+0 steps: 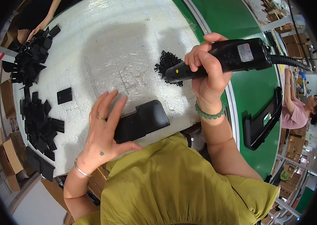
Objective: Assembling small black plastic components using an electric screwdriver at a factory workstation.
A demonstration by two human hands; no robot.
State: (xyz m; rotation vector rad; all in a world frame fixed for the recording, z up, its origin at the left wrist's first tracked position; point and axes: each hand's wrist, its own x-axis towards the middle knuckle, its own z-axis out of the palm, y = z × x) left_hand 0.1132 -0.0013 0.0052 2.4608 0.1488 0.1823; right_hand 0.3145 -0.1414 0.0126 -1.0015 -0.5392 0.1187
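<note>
My right hand (206,73) grips a black electric screwdriver (226,58) with a cable trailing right; its tip points left at a small heap of black screws (168,63) on the white table (121,45). My left hand (104,129) has its fingers spread and rests against the left end of a long black plastic housing (143,120) lying near the table's front edge. The thumb sits under the housing's near side.
Several black plastic parts (40,120) lie piled along the left of the table, and one flat square piece (64,95) lies apart. Another person's hand (38,30) works at the far left. A green conveyor belt (256,90) carries a black housing (261,122); a person in pink sits beyond it.
</note>
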